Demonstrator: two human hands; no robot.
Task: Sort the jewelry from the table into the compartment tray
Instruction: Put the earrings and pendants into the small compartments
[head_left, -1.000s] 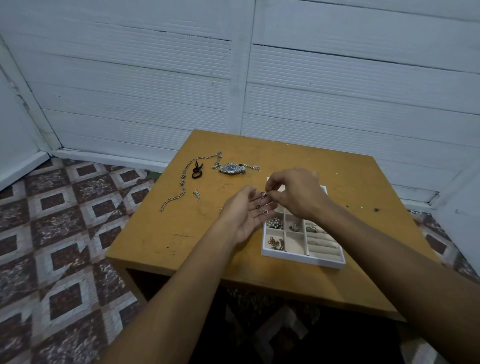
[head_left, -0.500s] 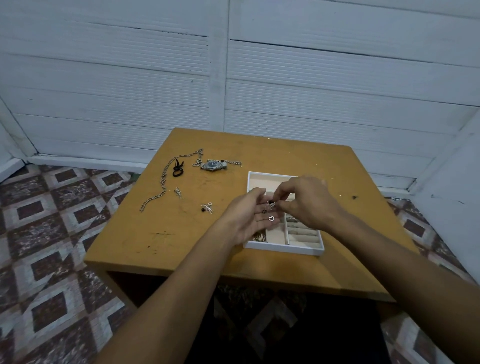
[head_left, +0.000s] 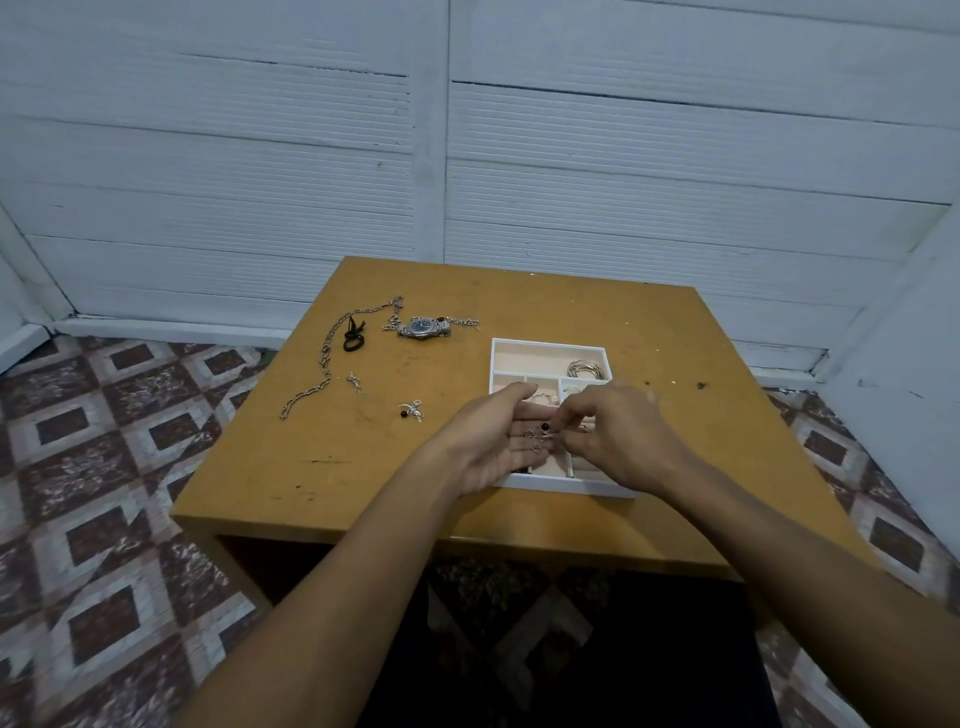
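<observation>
Barely anything has shifted in the last half second: both your hands stay over the near half of the tray, and your view has drawn back enough to show its far compartments.

On the wooden table (head_left: 519, 312), the white compartment tray (head_left: 550, 343) sits right of centre, with bangles (head_left: 587, 369) in a far compartment. Your left hand (head_left: 493, 441) lies palm up and spread, carrying small silver pieces (head_left: 540, 434). Your right hand (head_left: 613, 431) pinches at them with curled fingertips. That looks like one-by-one sorting, mid-way.

Still unsorted on the table's left are the long chain (head_left: 324, 358), the watch (head_left: 423, 327), a black loop (head_left: 353, 338) and a loose earring (head_left: 413, 410).
</observation>
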